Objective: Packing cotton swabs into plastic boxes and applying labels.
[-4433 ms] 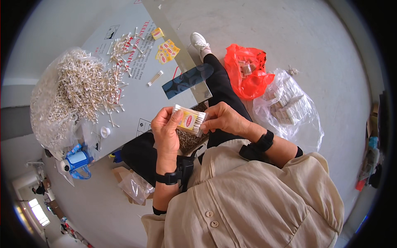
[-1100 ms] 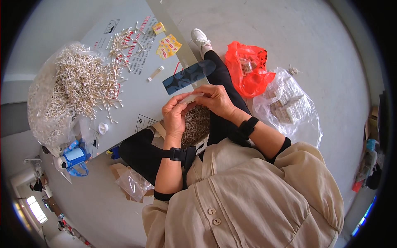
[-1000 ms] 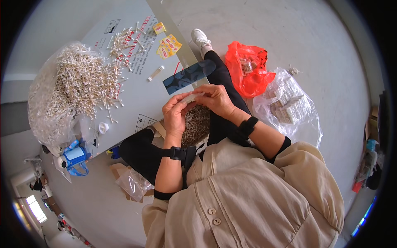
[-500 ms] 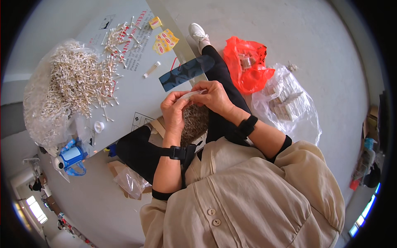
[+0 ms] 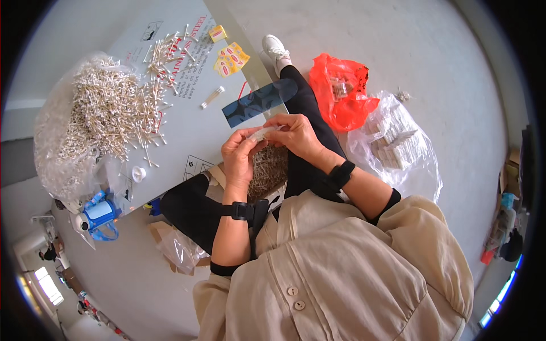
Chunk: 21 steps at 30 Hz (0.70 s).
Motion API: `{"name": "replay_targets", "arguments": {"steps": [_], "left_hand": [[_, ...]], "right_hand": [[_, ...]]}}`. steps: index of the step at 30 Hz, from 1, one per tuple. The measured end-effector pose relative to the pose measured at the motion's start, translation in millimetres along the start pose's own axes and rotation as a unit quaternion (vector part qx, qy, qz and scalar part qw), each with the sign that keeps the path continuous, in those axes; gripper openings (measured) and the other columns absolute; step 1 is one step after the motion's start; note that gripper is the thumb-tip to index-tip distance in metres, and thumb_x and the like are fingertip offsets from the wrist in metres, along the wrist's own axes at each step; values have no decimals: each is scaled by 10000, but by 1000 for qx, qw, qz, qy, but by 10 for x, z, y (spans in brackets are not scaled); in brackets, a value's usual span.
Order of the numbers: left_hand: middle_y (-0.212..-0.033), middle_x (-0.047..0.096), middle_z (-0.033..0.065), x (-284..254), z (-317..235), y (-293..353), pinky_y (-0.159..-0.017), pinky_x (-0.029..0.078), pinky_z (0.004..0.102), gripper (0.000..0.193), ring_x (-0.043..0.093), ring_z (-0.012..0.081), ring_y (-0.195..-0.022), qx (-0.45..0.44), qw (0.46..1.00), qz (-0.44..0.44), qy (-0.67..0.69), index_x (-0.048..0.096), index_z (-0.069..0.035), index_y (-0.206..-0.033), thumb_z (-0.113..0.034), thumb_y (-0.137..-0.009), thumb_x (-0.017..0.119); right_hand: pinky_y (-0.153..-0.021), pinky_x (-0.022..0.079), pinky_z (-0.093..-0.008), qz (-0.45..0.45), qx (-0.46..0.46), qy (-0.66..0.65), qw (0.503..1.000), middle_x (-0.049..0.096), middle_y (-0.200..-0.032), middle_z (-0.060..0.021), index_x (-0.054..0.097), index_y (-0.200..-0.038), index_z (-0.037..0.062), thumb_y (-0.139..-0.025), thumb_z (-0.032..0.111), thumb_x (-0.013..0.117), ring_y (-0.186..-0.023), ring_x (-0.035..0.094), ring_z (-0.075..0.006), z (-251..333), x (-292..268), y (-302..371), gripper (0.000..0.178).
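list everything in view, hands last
flat table: one, grey, upper left
cotton swab heap: one, white, table
plastic bag: one, clear, around heap
printed cards: several, yellow, table
small block: one, yellow, table
swab bundle: one, pale, table
flat strip: one, blue, table edge
round plastic piece: one, white, table
bottle: one, blue, left
crumpled bag: one, red, right floor
pack-filled bag: one, clear, right floor
stick-filled box: one, brown, centre
cardboard box: one, brown, left floor
held pack: one, whitish, centre
shirt: one, beige, bottom
shoe: one, white, top
legs: two, black-clad, centre
left hand, right hand: one each, pinching pack
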<state>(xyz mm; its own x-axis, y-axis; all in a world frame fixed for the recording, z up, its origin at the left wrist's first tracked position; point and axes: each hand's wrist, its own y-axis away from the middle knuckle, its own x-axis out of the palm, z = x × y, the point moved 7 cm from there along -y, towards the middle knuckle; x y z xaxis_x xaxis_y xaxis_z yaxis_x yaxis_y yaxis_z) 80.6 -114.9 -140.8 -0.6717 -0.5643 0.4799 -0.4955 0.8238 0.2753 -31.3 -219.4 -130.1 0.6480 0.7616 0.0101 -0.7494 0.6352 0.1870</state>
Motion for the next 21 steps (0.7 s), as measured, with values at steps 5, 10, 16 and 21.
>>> {"name": "replay_targets", "arguments": {"steps": [5,10,16,21], "left_hand": [[-1022,677,97,72,-64,49,-793,546,266,275,641,137,-903,39,990,0,-135,648,23,-1065,89,-799,660],[-961,672,27,200,-174,96,-765,514,229,283,620,87,-857,101,953,-1,-287,663,6,-1062,51,-790,726],[-954,653,44,334,-558,230,-764,501,254,273,611,129,-862,218,919,11,-327,681,-24,-1004,-8,-751,782],[-964,633,55,737,-951,482,-796,502,315,331,608,215,-911,307,867,38,-391,686,-40,-982,-101,-694,837]], "right_hand": [[-607,517,-210,-5,-25,-95,995,681,-783,-27,698,-1003,-3,-902,86,670,-656,629,-66,-40,-25,0,137],[-570,505,-212,-17,-27,-130,991,650,-721,-12,701,-960,-12,-898,44,653,-621,607,-59,-29,-53,4,97],[-697,511,-207,75,-50,-158,983,654,-910,-15,673,-1081,6,-863,25,700,-792,599,-40,289,-31,119,220],[-837,499,-300,108,-142,5,984,671,-1013,-59,657,-1079,-8,-803,2,721,-934,624,-151,644,4,289,284]]}}
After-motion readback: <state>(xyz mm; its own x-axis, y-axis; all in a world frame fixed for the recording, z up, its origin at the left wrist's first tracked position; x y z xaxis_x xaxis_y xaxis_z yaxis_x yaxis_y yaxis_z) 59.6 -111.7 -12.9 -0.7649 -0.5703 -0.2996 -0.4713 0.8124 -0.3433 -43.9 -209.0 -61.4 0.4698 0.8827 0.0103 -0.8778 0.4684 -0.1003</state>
